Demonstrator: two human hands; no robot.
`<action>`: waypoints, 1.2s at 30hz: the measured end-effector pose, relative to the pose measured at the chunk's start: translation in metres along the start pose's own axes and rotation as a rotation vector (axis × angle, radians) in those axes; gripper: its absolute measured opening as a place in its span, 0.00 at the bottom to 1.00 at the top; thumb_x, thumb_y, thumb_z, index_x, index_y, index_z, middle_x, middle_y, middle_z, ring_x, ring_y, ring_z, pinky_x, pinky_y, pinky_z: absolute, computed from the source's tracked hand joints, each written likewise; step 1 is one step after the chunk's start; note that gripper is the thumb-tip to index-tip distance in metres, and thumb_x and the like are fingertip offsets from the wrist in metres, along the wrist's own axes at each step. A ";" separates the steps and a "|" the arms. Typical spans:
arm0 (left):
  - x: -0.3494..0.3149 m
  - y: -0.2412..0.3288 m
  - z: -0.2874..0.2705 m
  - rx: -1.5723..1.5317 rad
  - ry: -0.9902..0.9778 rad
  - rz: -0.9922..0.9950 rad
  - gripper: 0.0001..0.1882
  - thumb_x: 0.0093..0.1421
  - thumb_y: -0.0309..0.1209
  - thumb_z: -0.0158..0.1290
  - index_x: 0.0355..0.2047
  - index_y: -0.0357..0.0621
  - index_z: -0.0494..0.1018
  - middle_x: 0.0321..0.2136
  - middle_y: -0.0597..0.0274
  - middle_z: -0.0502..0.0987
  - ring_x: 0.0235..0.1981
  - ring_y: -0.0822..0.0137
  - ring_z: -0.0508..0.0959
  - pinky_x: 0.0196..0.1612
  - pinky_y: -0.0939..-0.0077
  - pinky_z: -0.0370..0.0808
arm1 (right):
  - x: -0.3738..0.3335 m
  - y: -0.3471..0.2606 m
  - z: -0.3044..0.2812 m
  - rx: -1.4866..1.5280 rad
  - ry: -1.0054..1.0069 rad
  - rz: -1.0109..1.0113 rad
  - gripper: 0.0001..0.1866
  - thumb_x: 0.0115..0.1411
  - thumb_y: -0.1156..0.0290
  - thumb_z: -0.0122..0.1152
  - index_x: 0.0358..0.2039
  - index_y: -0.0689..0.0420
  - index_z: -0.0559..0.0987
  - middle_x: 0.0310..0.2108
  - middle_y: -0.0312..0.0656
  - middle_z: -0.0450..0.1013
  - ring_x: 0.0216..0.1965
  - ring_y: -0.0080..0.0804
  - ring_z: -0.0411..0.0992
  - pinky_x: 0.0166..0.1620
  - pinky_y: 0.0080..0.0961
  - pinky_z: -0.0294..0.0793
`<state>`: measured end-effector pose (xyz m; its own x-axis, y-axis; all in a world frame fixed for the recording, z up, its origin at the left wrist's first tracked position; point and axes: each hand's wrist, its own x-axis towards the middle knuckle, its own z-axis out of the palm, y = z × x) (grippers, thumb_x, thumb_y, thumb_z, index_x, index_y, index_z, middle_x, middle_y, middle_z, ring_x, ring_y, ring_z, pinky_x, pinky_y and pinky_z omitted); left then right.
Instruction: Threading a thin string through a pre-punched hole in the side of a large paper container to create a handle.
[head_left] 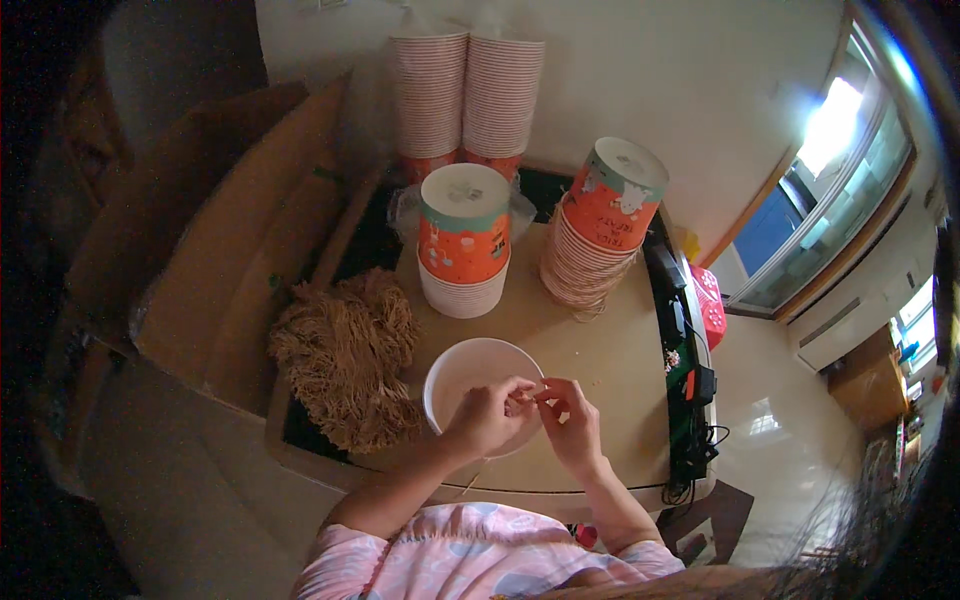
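Pinching one thin tan strand between both hands, left hand [485,415] and right hand [570,420] meet over a white bowl [465,370] near the table's [600,350] front edge. Judged next: lowering it in carefully, beside the straw heap [345,355].

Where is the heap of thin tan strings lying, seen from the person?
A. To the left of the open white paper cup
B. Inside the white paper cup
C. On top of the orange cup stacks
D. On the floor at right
A: the heap of thin tan strings lies on the beige table, left of the open white paper cup under both hands.
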<state>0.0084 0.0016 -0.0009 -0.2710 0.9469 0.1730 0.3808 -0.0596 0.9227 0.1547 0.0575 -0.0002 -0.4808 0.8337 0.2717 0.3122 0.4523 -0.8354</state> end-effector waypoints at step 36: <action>0.001 -0.003 -0.005 0.068 -0.062 -0.050 0.08 0.54 0.25 0.54 0.35 0.41 0.76 0.28 0.59 0.79 0.28 0.70 0.79 0.34 0.77 0.75 | 0.008 0.002 0.000 -0.025 -0.040 -0.102 0.05 0.51 0.80 0.58 0.30 0.60 0.76 0.25 0.41 0.71 0.21 0.24 0.68 0.24 0.18 0.67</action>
<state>0.0028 0.0007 -0.0016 -0.2366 0.9660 0.1039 0.4279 0.0076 0.9038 0.1515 0.0650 0.0002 -0.5430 0.7700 0.3351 0.2801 0.5423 -0.7921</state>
